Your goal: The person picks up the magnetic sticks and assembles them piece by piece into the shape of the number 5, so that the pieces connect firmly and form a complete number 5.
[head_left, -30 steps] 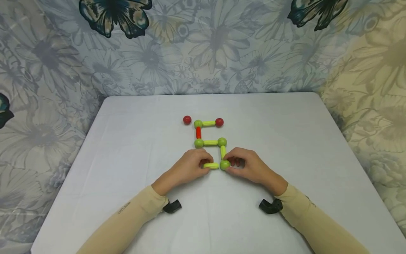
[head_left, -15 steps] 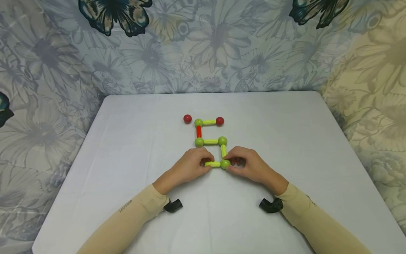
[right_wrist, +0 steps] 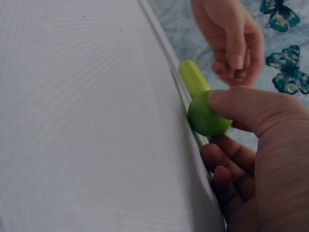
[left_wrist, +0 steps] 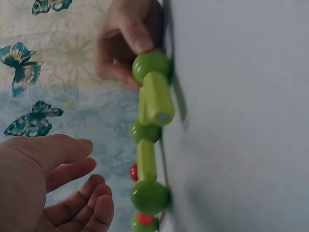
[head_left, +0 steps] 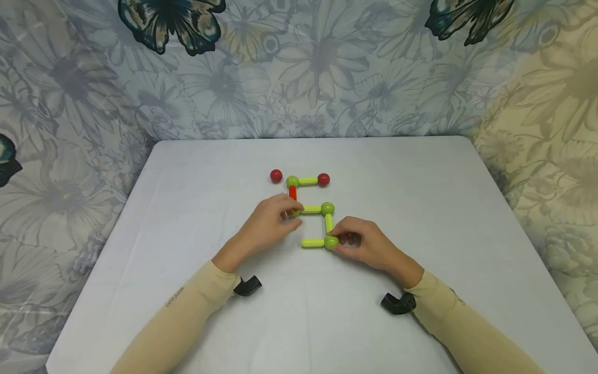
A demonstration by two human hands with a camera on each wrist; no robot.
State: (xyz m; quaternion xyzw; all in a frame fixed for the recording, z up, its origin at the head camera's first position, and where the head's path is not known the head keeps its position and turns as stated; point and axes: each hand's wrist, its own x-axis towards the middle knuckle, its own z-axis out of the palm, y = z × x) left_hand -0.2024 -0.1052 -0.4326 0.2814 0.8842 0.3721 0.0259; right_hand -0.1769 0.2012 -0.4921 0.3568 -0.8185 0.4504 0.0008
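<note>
A zigzag of green balls and yellow-green sticks lies on the white table. My right hand [head_left: 369, 244] pinches the nearest green ball [head_left: 330, 242] between thumb and fingers; the grip shows closely in the right wrist view. From that ball a yellow-green stick [head_left: 312, 243] points left, its other end bare. My left hand [head_left: 263, 221] hovers above the table near the left-middle green ball, partly covering it in the head view. Nothing is between its loosely bent fingers in the left wrist view. A red stick [head_left: 292, 192] leads up to the far green ball [head_left: 292, 181].
A loose red ball [head_left: 276, 176] lies left of the far green ball. Another red ball [head_left: 323, 179] ends the far yellow-green stick [head_left: 308, 181]. The white table [head_left: 420, 187] ends at a flowered cloth [head_left: 322, 72] with butterflies behind it.
The yellow-green stick came against the nearest green ball. My left hand then let go of it and moved up and left. My right hand stayed on the ball.
</note>
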